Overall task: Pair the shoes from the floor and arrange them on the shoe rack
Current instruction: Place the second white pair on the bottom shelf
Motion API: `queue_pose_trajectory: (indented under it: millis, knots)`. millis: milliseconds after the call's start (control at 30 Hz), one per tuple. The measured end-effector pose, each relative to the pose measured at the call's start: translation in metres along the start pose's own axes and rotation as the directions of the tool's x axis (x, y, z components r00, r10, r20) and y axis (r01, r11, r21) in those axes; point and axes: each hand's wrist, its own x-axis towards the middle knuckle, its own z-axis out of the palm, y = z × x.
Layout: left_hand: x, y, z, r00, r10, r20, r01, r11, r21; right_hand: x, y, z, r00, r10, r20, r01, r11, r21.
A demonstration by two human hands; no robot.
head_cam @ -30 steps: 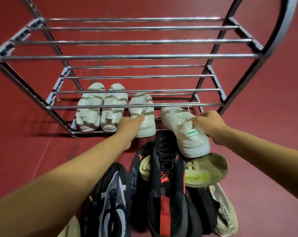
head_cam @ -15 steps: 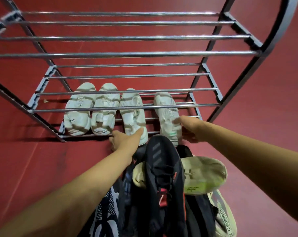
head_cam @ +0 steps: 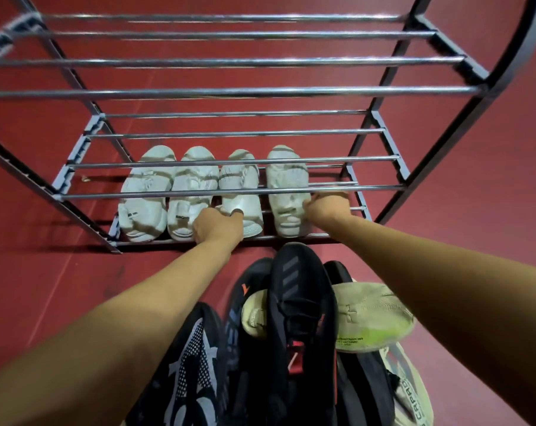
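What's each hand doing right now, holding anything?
Left hand: fingers grip the heel of the third white shoe on the bottom shelf.
Right hand: fingers grip the fourth white shoe at its heel.

Both bare forearms reach forward and away from the camera, converging slightly toward the far ends. The left hand (head_cam: pixel 218 224) is seen from the back, knuckles up, wrist straight, its fingers curled down at the front and gripping something pale; the thumb tip shows at the hand's right edge. The right hand (head_cam: pixel 327 207) sits a little farther out and well apart from the left, also back-up, fingers bent forward and downward with the knuckles raised, thumb pointing toward the left. Its fingertips are hidden, so its grip cannot be judged.
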Motion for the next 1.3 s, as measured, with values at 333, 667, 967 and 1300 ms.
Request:
queue_pose_trajectory:
  millis: [333,667,967,1300]
  knots:
    - [-0.006,-0.014,0.0,0.986,0.139,0.087,-0.153,0.971,0.181,0.0,-0.003,0.026,0.989,-0.113,0.098,0.135,0.954,-0.267]
    - [-0.001,-0.02,-0.018,0.871,0.44,0.219,-0.492,0.797,0.351,-0.002,0.002,0.036,0.984,-0.165,-0.072,0.145,0.964,-0.224]
    - [-0.001,-0.004,-0.008,0.865,0.474,0.163,-0.501,0.802,0.326,0.009,-0.005,0.03,0.985,-0.168,0.047,0.174,0.932,-0.318]
    - [0.002,-0.006,-0.011,0.835,0.509,0.211,-0.549,0.739,0.39,0.015,-0.005,0.027,0.955,-0.288,0.069,0.285,0.828,-0.482]
